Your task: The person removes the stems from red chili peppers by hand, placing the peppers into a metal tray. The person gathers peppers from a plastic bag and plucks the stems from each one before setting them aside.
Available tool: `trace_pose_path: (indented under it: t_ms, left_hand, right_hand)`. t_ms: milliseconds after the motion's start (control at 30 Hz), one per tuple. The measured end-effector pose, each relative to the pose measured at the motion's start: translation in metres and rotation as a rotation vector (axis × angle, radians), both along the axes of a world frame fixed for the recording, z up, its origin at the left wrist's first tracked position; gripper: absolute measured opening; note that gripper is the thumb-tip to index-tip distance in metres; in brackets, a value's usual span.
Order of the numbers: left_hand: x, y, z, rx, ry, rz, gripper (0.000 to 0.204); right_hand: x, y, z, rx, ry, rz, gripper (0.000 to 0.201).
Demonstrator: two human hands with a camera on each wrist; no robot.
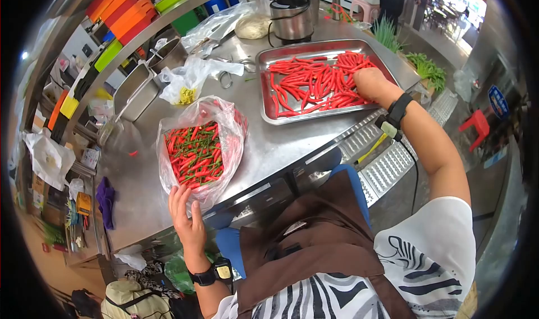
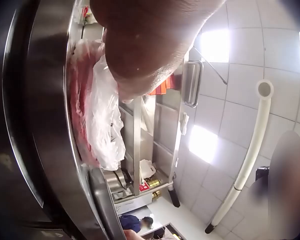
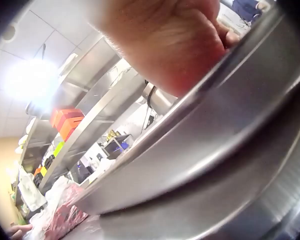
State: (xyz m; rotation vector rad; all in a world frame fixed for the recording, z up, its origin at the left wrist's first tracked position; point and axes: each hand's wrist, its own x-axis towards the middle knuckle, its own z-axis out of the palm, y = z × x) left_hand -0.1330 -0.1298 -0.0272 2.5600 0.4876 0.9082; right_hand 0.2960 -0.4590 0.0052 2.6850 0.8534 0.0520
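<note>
Apron (image 1: 317,223) nearest camera. Left hand (image 1: 189,221): fingers apart, at near edge of bag (image 1: 234,142), contact unclear; green-stemmed chilies (image 1: 193,156) sit in it just beyond the fingertips. Right hand (image 1: 373,86): down at red chilies (image 1: 314,75) in tray (image 1: 264,94), most lying to its left; fingertips hidden, can't tell if they pinch any. Chilies likely light, slick, easily snapped: pinch mid-body, gently. Bag looks limp; hold by rim.

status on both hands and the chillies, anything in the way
Right hand in tray, at red chillies, grip hidden. Left hand open at chilli bag. No obstruction between bag and tray.
</note>
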Motion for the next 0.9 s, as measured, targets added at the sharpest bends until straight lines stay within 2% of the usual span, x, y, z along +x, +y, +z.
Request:
trace_pose_path:
  t_ms: [33,133,167,233,267,400,467,500,567,600,633,700,733,800,833,900]
  left_hand:
    - [-0.002,0.0,0.0,-0.002,-0.003,0.001,0.031]
    - [-0.005,-0.004,0.001,-0.022,0.011,0.011,0.034]
    - [-0.005,-0.005,0.002,-0.011,0.017,-0.001,0.036]
    - [-0.005,-0.004,0.002,-0.003,0.024,-0.015,0.038]
    - [-0.004,-0.003,0.001,0.008,0.025,-0.017,0.039]
    - [-0.005,-0.002,0.0,0.017,0.02,-0.014,0.039]
    - [-0.006,-0.002,0.001,0.006,0.014,-0.014,0.038]
    - [-0.007,-0.002,0.001,0.0,0.009,-0.022,0.038]
    - [-0.01,-0.002,0.003,-0.015,0.026,-0.021,0.037]
    - [-0.011,-0.001,0.003,-0.028,0.042,-0.026,0.037]
    - [-0.011,-0.001,0.002,-0.032,0.04,-0.032,0.037]
    - [-0.011,-0.002,-0.001,-0.04,0.03,-0.019,0.036]
    - [-0.01,-0.003,-0.002,-0.044,0.028,-0.026,0.036]
    - [-0.007,-0.003,-0.002,-0.014,0.016,-0.022,0.035]
    - [-0.006,-0.003,-0.002,-0.013,0.016,-0.025,0.035]
    - [-0.007,-0.002,-0.001,-0.036,0.033,-0.028,0.035]
  right_hand:
    - [0.005,-0.002,-0.002,-0.002,-0.003,0.001,0.016]
    - [0.02,-0.018,0.003,0.504,-0.054,0.053,0.018]
    - [0.023,-0.022,0.006,0.498,-0.056,0.051,0.018]
    - [0.012,-0.019,0.031,0.988,0.252,0.031,0.023]
    - [0.008,-0.016,0.04,1.133,0.403,0.03,0.022]
    - [-0.027,0.013,0.069,1.211,0.378,0.158,0.016]
    - [-0.034,0.028,0.074,1.3,0.448,0.308,0.019]
    - [-0.029,0.028,0.073,1.295,0.453,0.314,0.019]
    - [-0.014,0.02,0.067,0.743,0.166,0.297,0.023]
    - [-0.018,0.016,0.068,0.496,0.098,0.154,0.026]
    - [-0.016,0.009,0.059,0.492,0.095,0.149,0.026]
    - [-0.004,-0.007,0.028,0.132,-0.008,-0.112,0.025]
    - [-0.001,-0.011,0.021,0.128,-0.01,-0.117,0.025]
    - [0.007,-0.017,0.009,0.179,0.263,-0.244,0.027]
    - [0.011,-0.021,0.004,0.181,0.262,-0.247,0.027]
    - [0.023,-0.028,-0.002,0.186,0.244,-0.121,0.028]
